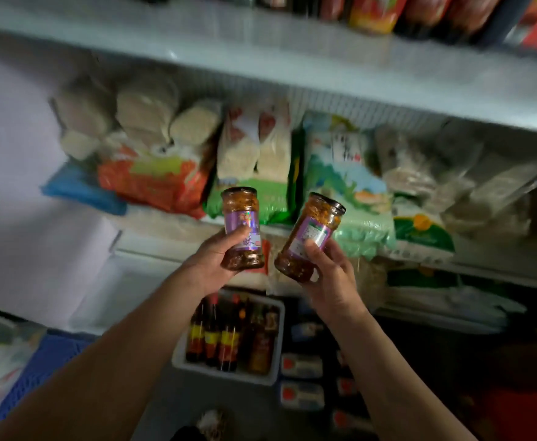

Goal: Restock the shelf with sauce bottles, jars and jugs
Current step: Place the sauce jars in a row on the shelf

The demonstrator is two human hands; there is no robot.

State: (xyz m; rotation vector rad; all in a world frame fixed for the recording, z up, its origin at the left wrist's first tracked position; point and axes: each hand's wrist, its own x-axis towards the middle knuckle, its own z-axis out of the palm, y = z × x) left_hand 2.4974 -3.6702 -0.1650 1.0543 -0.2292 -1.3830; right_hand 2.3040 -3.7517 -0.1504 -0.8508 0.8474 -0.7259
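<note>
Grey shelf (292, 65) boards run across the far side, stacked with blurred bags (254, 160) of dry goods. Nearer, the left hand (216, 259) curls its fingers round an upright purple-labelled jar (241, 227), and just beside it the right hand (327, 275) grips a second jar (308, 237) tilted right. Below them a white crate (273, 345) holds dark sauce bottles (226, 338).

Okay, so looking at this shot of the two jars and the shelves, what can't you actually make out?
Head view only:
- Label text on the left jar and right jar: too blurred, and each hand's thumb covers part.
- Top shelf goods: cut off by the upper edge.
- Dark bottles in the white crate: necks partly hidden behind the left hand; labels too small.
- Right hand: its fingers are hidden behind the jar.
- Bagged goods behind: motion blur.
</note>
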